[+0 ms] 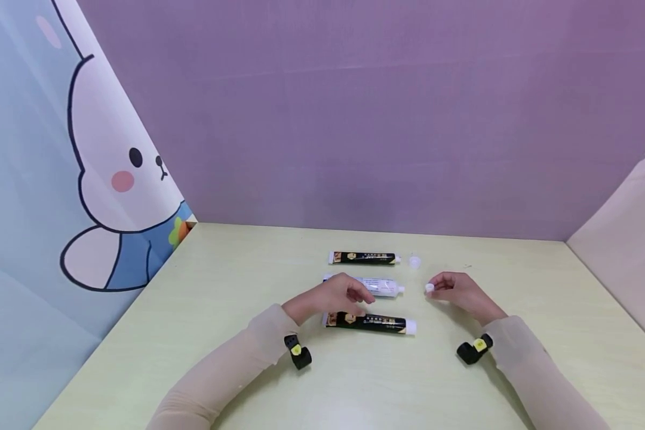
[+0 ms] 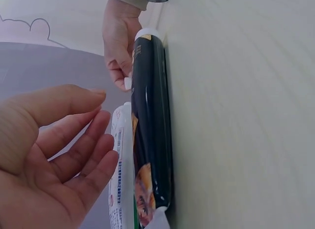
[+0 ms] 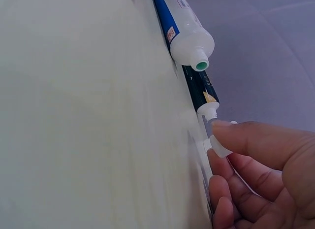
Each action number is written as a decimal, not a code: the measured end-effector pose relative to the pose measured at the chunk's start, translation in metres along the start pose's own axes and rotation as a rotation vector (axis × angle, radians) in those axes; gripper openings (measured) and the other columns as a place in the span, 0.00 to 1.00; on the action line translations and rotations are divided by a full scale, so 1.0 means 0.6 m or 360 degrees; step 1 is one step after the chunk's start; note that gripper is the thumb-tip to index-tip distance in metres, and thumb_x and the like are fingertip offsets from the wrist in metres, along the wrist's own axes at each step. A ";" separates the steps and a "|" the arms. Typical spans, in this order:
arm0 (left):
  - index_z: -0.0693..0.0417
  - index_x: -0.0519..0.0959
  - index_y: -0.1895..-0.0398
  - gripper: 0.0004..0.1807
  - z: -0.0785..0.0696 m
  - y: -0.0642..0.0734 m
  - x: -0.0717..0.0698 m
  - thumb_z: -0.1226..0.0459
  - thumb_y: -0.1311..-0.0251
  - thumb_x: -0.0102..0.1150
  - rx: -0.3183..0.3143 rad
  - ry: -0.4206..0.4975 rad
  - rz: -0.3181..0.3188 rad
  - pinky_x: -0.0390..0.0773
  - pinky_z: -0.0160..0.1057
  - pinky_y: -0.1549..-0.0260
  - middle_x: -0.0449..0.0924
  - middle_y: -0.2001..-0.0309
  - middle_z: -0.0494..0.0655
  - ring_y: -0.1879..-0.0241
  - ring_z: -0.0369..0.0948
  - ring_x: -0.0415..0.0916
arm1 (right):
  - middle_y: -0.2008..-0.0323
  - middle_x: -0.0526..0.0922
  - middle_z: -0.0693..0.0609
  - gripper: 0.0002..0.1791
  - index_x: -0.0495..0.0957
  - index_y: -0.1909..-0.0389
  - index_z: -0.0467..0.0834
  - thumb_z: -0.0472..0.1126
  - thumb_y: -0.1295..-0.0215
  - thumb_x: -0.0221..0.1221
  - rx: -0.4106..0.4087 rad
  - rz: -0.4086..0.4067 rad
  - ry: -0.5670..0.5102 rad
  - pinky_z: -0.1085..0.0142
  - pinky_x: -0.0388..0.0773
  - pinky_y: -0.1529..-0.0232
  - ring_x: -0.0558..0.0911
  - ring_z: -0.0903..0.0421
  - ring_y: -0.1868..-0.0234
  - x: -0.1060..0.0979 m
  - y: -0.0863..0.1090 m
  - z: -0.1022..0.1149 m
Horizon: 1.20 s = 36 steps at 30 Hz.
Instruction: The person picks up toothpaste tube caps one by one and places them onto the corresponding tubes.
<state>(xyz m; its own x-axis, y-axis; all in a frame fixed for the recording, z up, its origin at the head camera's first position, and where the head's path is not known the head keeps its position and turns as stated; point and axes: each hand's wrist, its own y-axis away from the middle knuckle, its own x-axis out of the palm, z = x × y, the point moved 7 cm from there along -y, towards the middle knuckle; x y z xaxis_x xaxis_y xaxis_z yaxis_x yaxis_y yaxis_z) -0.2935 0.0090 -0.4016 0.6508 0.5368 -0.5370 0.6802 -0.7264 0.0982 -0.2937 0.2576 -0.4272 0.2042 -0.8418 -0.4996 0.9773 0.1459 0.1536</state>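
My right hand [image 1: 462,294] pinches a small white cap [image 1: 429,288] between thumb and fingers, just right of the tubes. The right wrist view shows the same cap [image 3: 220,147] at the fingertips. A white toothpaste tube [image 1: 383,287] lies in the middle, its nozzle uncapped with green inside. My left hand [image 1: 340,295] hovers over this tube and the front one, fingers loosely bent and holding nothing. Nearest me lies a black toothpaste tube [image 1: 373,323] with its white cap on. At the back lies a smaller black tube [image 1: 365,258], its nozzle bare.
A second pale cap [image 1: 414,262] sits on the table beside the back tube's nozzle. The pale wooden table [image 1: 247,382] meets a purple backdrop [image 1: 376,119] behind. A rabbit-print cloth [image 1: 107,179] hangs on the left, and a pale cloth [image 1: 634,239] on the right.
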 end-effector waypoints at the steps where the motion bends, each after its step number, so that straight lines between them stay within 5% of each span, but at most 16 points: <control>1: 0.60 0.82 0.56 0.14 -0.001 -0.001 -0.002 0.72 0.48 0.66 0.0010 -0.0001 -0.0007 0.73 0.30 0.55 0.83 0.56 0.47 0.55 0.39 0.76 | 0.63 0.80 0.50 0.17 0.75 0.56 0.34 0.40 0.42 0.65 0.0001 -0.0002 0.0000 0.70 0.72 0.62 0.75 0.58 0.63 0.000 0.001 0.001; 19: 0.57 0.82 0.56 0.16 0.003 -0.035 -0.032 0.74 0.51 0.67 0.0024 0.0107 -0.0121 0.76 0.31 0.60 0.82 0.59 0.44 0.62 0.36 0.76 | 0.65 0.79 0.49 0.17 0.75 0.56 0.35 0.40 0.43 0.65 -0.0045 -0.0020 0.0001 0.69 0.72 0.63 0.75 0.59 0.64 -0.005 0.008 0.007; 36: 0.58 0.82 0.55 0.17 0.015 -0.054 -0.044 0.73 0.51 0.68 0.0058 0.0045 -0.0222 0.75 0.31 0.56 0.82 0.56 0.47 0.58 0.37 0.76 | 0.64 0.79 0.49 0.16 0.75 0.57 0.34 0.38 0.43 0.65 -0.0040 0.0015 0.0035 0.69 0.73 0.64 0.75 0.58 0.64 0.002 0.014 0.016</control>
<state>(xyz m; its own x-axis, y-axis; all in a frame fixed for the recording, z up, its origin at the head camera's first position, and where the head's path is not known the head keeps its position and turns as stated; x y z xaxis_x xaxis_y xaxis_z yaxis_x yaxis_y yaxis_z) -0.3360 0.0146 -0.3984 0.5604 0.6451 -0.5193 0.7522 -0.6588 -0.0067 -0.2859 0.2527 -0.4184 0.2145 -0.8289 -0.5167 0.9763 0.1670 0.1374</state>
